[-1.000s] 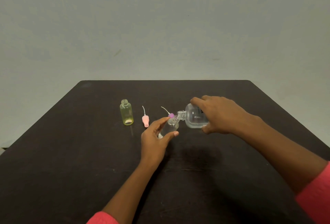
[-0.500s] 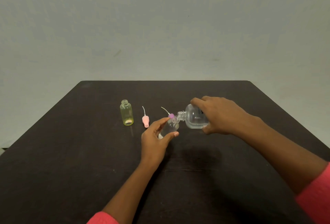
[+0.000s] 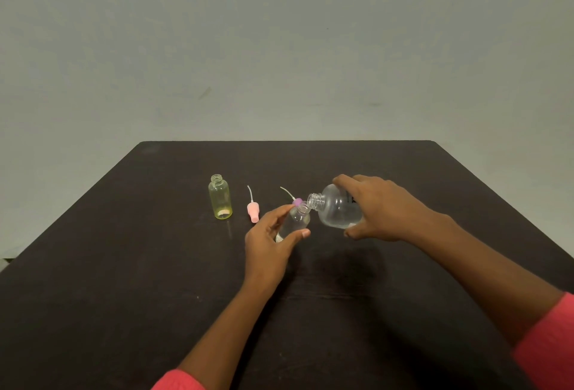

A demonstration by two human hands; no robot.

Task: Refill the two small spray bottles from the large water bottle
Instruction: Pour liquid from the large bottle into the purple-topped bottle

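My right hand (image 3: 380,208) grips the large clear water bottle (image 3: 337,210), tipped to the left with its open mouth right at the neck of a small clear spray bottle (image 3: 296,221). That small bottle leans to the right, held by my left hand (image 3: 270,242) between thumb and fingers. A second small spray bottle (image 3: 220,197), yellow-tinted and uncapped, stands upright on the table to the left. A pink spray head (image 3: 252,210) with its thin tube lies between the two small bottles. A purple spray head (image 3: 297,201) with a tube lies just behind the clear bottle.
Everything rests on a dark table (image 3: 124,281) whose far edge meets a plain grey wall. Bare tabletop stretches to the left, right and front of my hands.
The large bottle has tilted very slightly more over the small bottle's neck; both hands keep their places.
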